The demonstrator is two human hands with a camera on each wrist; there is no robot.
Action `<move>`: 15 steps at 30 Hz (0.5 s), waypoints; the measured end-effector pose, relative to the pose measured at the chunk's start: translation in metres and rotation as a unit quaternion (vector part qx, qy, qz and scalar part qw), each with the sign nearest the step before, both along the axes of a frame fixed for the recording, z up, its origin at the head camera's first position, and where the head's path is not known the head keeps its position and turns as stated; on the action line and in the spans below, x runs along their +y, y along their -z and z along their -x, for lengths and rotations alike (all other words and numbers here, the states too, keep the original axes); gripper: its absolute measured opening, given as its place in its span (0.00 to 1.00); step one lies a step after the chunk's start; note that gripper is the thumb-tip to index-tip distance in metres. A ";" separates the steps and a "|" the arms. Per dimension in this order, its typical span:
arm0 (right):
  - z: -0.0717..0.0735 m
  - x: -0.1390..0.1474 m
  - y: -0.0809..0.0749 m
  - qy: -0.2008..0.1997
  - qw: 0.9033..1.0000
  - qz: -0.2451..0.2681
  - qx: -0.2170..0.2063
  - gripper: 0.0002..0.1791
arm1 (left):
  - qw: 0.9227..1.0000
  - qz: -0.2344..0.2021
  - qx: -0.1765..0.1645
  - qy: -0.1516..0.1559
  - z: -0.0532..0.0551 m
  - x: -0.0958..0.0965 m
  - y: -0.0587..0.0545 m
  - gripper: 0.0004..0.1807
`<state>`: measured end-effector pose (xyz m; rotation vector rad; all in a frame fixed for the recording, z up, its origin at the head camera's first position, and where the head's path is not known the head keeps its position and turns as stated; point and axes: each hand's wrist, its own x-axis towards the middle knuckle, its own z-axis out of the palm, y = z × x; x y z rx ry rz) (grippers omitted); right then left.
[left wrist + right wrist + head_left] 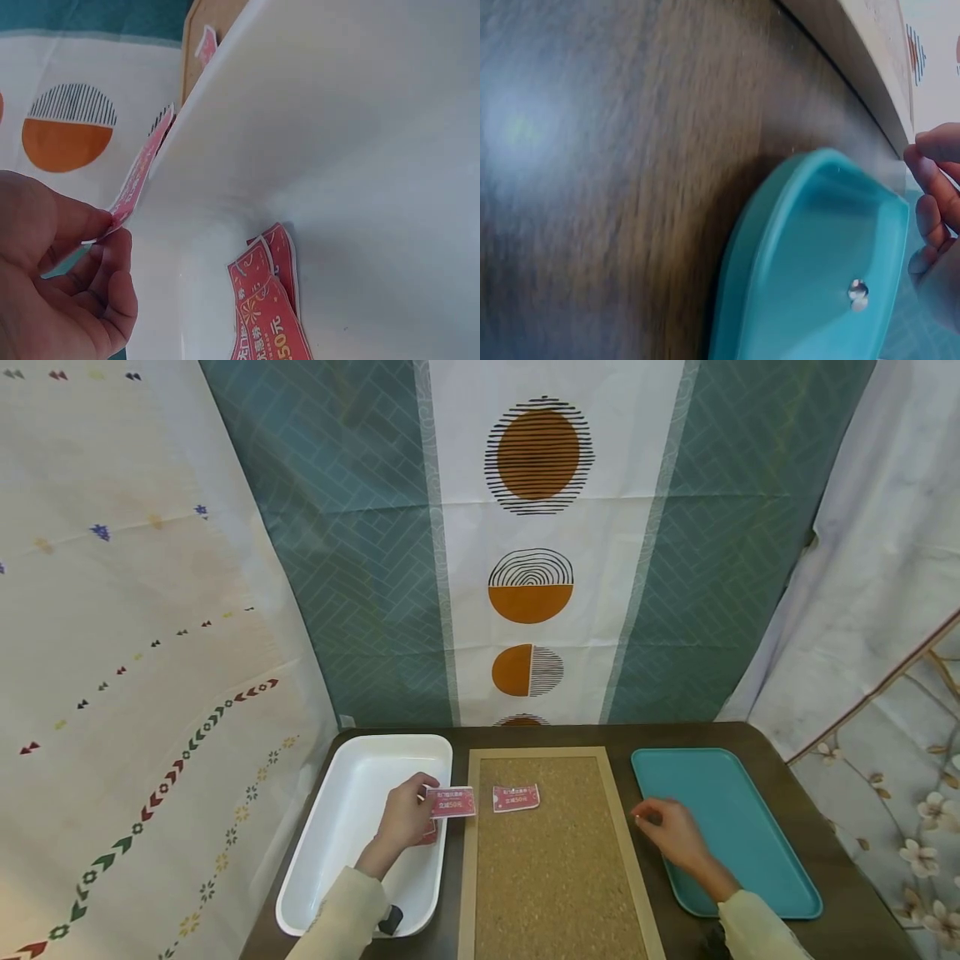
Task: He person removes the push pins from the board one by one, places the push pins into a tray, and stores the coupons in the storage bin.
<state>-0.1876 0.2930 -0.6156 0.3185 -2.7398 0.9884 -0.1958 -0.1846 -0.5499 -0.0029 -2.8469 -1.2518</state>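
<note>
My left hand [405, 814] pinches a pink-and-white paper coupon [453, 802] by its left end, between thumb and fingers. The coupon's right end overlaps the left frame of the cork board [558, 868] in the head view. Another coupon [516, 798] lies on the upper part of the cork. Below the left hand, several red coupons [274, 315] overlap in the white tray [330, 852]. My right hand [675, 835] is over the near-left side of the teal tray [750, 827], thumb and index fingertips together. I cannot tell whether something small is between them.
A shiny silver piece [858, 289], small and round, lies in the teal tray. The cork board stands between the two trays on a dark wooden table [615, 195]. Printed curtains [360, 568] hang behind and at both sides.
</note>
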 end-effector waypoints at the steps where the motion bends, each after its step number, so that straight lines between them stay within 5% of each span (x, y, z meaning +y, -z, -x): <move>1: 0.000 0.001 0.000 0.001 1.000 -0.001 0.001 0.06 | 1.000 0.000 -0.001 -0.002 0.000 -0.001 -0.001 0.11; 7: -0.001 0.011 0.001 0.005 1.000 -0.008 0.018 0.07 | 1.000 -0.019 -0.012 -0.012 -0.001 -0.010 -0.003 0.11; 15: -0.002 0.026 0.005 0.013 0.999 -0.010 0.042 0.08 | 0.999 0.008 -0.003 -0.034 0.001 -0.025 -0.003 0.12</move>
